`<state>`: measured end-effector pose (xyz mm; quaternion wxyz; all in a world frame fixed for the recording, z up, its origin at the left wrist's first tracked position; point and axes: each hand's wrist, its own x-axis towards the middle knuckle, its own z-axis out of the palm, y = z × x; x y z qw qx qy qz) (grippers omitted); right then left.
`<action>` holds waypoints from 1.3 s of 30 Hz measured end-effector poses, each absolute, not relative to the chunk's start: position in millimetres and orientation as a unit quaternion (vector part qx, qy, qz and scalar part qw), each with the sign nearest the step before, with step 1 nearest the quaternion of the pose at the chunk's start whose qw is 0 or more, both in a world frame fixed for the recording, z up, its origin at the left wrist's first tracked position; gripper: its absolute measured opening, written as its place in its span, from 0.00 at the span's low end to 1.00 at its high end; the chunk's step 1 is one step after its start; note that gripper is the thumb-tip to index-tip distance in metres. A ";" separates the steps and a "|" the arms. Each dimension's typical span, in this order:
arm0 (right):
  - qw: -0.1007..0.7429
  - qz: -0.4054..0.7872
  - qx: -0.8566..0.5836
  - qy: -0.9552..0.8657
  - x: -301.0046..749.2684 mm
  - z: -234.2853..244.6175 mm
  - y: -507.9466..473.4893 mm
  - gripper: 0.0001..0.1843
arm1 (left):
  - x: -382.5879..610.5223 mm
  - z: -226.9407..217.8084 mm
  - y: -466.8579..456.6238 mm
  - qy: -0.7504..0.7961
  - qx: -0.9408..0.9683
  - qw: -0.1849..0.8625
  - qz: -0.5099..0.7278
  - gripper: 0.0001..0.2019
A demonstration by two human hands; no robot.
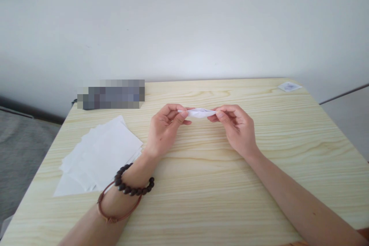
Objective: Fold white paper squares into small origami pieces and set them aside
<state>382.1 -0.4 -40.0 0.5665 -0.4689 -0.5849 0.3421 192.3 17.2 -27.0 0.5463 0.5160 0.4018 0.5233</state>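
Note:
A small folded white paper boat (200, 113) is held level above the middle of the table, its pointed ends to the left and right. My left hand (165, 127) pinches the left end between thumb and fingers. At the other end, my right hand (238, 127) grips the paper tip the same way. The fold bulges slightly in the middle, between the two hands. Dark beads and a brown cord circle my left wrist.
Loose white paper sheets (103, 153) lie in a spread pile at the left. Behind them is a pixelated dark object (112, 96). A folded white paper piece (290, 87) rests at the far right corner of the wooden table (201, 200). A pale wall (184, 23) rises behind.

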 end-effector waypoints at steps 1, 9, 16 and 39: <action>0.566 0.347 -0.469 -0.582 382.0 -40.6 -0.2 0.07 | 192.6 -27.0 17.1 0.405 0.516 0.544 0.523 0.10; 0.530 0.387 -0.449 -0.606 381.5 -38.8 -3.4 0.08 | 196.2 -27.8 11.4 0.402 0.550 0.520 0.516 0.09; 0.505 0.339 -0.458 -0.648 383.7 -42.4 -1.7 0.15 | 195.7 -27.1 7.1 0.388 0.562 0.529 0.504 0.08; 0.432 0.380 -0.489 -0.656 381.5 -35.3 -2.3 0.08 | 190.5 -29.3 11.4 0.489 0.706 0.368 0.355 0.08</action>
